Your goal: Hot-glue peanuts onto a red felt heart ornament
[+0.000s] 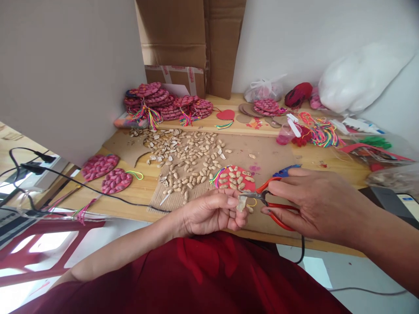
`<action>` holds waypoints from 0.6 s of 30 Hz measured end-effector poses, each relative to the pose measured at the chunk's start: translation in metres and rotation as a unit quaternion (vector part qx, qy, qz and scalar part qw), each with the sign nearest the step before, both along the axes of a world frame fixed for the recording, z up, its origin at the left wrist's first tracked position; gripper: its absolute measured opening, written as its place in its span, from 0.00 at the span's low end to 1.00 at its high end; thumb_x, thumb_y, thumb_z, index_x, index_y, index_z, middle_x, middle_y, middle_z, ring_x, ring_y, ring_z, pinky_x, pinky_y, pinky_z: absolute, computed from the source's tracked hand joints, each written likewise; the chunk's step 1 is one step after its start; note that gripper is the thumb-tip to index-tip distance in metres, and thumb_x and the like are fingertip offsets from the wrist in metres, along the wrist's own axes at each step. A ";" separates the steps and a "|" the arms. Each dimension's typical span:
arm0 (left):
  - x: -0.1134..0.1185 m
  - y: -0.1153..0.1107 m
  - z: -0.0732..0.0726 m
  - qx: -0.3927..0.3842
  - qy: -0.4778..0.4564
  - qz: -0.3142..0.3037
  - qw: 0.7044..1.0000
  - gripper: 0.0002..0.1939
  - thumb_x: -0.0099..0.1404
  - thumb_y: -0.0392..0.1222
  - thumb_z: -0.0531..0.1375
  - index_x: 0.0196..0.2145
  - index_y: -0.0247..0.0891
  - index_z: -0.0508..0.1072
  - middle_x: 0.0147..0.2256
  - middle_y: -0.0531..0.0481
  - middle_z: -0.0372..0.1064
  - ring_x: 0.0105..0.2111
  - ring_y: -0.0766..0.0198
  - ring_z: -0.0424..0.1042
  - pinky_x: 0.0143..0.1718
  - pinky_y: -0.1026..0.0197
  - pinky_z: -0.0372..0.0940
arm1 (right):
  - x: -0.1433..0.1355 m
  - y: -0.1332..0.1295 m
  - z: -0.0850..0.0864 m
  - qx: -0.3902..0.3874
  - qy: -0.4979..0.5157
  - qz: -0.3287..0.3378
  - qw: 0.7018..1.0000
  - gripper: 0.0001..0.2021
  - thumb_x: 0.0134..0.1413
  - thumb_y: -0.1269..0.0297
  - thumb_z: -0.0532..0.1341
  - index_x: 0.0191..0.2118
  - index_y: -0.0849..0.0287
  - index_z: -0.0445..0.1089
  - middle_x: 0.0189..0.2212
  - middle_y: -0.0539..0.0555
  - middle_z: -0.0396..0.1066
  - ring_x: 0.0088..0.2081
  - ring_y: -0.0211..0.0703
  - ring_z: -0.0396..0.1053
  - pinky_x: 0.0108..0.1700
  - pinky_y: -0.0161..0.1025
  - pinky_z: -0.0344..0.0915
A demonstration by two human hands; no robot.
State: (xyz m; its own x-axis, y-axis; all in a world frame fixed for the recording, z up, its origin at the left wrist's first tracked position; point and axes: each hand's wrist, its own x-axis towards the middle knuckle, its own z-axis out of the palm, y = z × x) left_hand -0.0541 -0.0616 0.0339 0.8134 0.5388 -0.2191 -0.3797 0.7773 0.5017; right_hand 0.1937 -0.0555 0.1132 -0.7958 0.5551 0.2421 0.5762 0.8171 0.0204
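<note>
My left hand [218, 211] is closed, pinching a pale peanut shell [241, 204] between thumb and fingers. In my right hand [314, 203] are scissors [284, 207] with orange-red handles, my fingers and thumb through the loops. Their blades meet the shell's upper edge; whether they are parted I cannot make out. Just behind my hands lies a red disc [249, 186] with several peanut shells set on it and a multicoloured tassel [218, 175] at its left edge. A loop of yellow cord [252, 202] shows beside the blades.
Peanuts and shells [193, 161] are spread over cardboard at centre left. Pink shell-covered discs [116, 181] lie at left, with more stacked [157, 102] at the back. A black cable [114, 195] crosses the table. A pink cup [285, 134] and coloured cords [324, 133] stand back right.
</note>
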 end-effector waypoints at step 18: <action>-0.003 0.000 -0.001 -0.014 -0.026 -0.028 0.999 0.15 0.52 0.42 0.70 0.32 0.34 0.69 0.27 0.51 0.69 0.26 0.68 0.70 0.29 0.66 0.61 | 0.002 0.004 0.003 -0.007 -0.004 0.024 1.000 0.19 0.73 0.56 0.48 0.30 0.57 0.65 0.23 0.50 0.56 0.26 0.43 0.56 0.30 0.40 0.46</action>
